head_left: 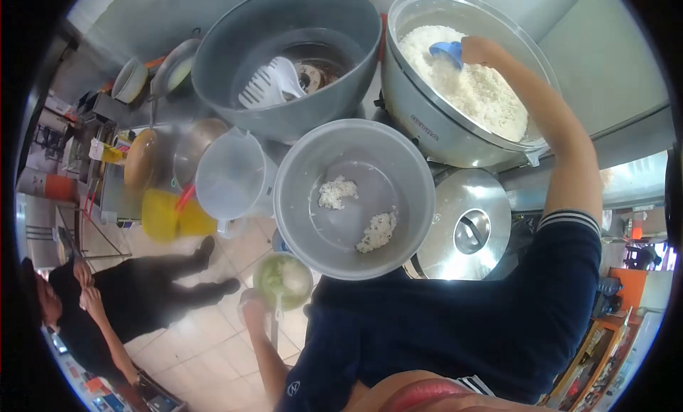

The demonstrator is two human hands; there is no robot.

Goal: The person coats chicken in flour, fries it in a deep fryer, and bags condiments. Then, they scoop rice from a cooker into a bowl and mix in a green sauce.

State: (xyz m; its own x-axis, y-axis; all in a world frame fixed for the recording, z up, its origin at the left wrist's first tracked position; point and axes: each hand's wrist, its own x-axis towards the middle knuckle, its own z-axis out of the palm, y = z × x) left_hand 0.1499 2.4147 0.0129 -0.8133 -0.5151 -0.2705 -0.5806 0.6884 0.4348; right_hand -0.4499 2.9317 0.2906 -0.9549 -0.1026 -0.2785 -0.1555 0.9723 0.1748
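Note:
My right hand (484,50) reaches into the big steel rice cooker pot (427,127) and grips a blue scoop (447,51) pushed into the white cooked rice (477,92). In front of my chest sits a grey basin (402,177) holding two small clumps of rice (336,192). Lower down, my left hand (252,303) holds a small green bowl (283,280) by its edge, just below the basin's rim. The fingers of that hand are partly blurred.
A larger grey basin (228,56) at the back holds a white slotted spatula (270,83). A clear plastic jug (228,177), a yellow container (167,216) and the steel cooker lid (466,230) stand around the basin. A person in black (121,305) is at the left over tiled floor.

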